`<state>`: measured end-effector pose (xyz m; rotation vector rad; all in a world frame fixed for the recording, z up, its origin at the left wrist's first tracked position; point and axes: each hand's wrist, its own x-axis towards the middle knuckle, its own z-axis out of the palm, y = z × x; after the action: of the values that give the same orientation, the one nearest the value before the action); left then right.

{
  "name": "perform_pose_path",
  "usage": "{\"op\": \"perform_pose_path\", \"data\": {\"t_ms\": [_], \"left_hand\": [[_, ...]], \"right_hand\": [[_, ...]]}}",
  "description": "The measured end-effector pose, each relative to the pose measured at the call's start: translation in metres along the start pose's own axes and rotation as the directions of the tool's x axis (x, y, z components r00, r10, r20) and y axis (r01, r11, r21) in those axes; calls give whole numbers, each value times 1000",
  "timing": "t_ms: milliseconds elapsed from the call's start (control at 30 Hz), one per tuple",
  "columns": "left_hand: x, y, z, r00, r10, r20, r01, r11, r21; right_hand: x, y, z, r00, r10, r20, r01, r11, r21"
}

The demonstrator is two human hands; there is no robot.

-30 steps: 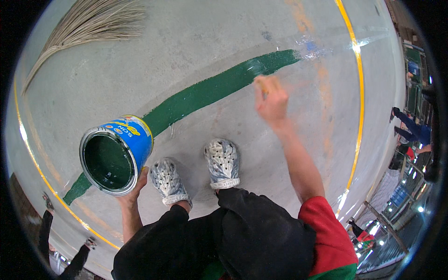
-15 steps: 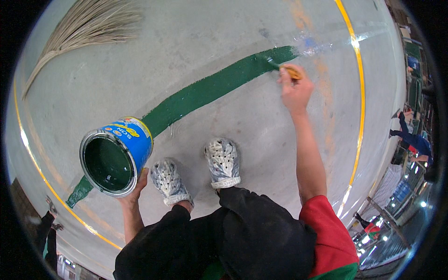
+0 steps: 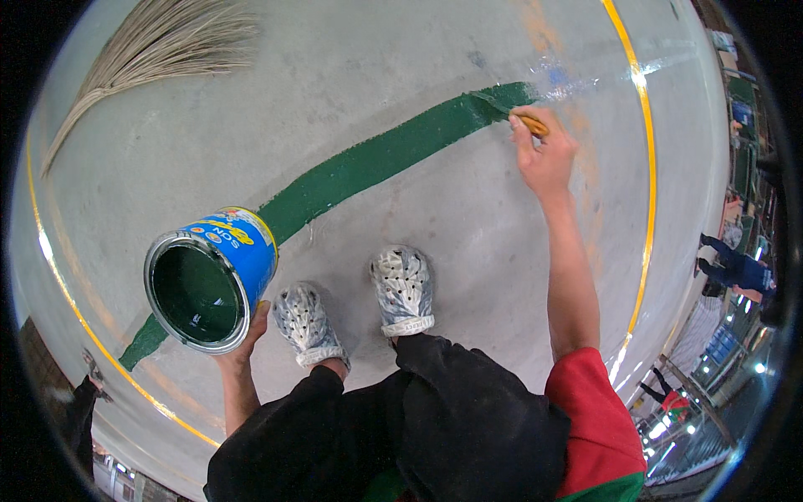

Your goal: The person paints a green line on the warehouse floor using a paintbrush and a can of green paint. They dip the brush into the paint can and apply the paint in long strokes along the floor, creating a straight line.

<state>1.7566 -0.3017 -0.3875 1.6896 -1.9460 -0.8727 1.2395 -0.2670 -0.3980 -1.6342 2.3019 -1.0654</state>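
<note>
My left hand (image 3: 244, 345) is closed round the lower side of a blue paint can (image 3: 244, 251), tilted so its open mouth faces me. Dark green paint (image 3: 194, 293) fills part of the can. In my right hand (image 3: 548, 159) is a paintbrush (image 3: 529, 124), gripped by its wooden handle. Its bristles, coated in green, touch the far end of a wide green painted stripe (image 3: 368, 163) on the grey floor. The stripe runs from lower left, behind the can, up to the right.
My feet in pale perforated clogs (image 3: 401, 284) stand just below the stripe. A straw broom (image 3: 159, 50) lies at the upper left. Yellow lines (image 3: 648, 167) cross the floor on both sides. Other people (image 3: 740, 266) are at the far right and lower left edges.
My right hand has moved a little to the right with the paintbrush, its handle now tilted lower toward the right. The can in my left hand stays nearly in place.
</note>
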Motion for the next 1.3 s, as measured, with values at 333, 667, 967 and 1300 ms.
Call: {"op": "perform_pose_path", "data": {"t_ms": [333,667,967,1300], "left_hand": [[0,7,1,997,-53,-49,49,995,-81],[0,6,-3,1000,7,-15,-9,992,-128],[-3,-3,-2,999,12,-33,-18,983,-181],[12,21,10,992,61,107,-13,915,-403]], "right_hand": [[10,-6,-1,994,-28,109,35,997,-65],[25,-11,-1,990,4,141,21,984,-174],[28,-21,6,994,76,80,-59,980,-188],[-10,84,14,966,161,201,-159,987,-26]]}}
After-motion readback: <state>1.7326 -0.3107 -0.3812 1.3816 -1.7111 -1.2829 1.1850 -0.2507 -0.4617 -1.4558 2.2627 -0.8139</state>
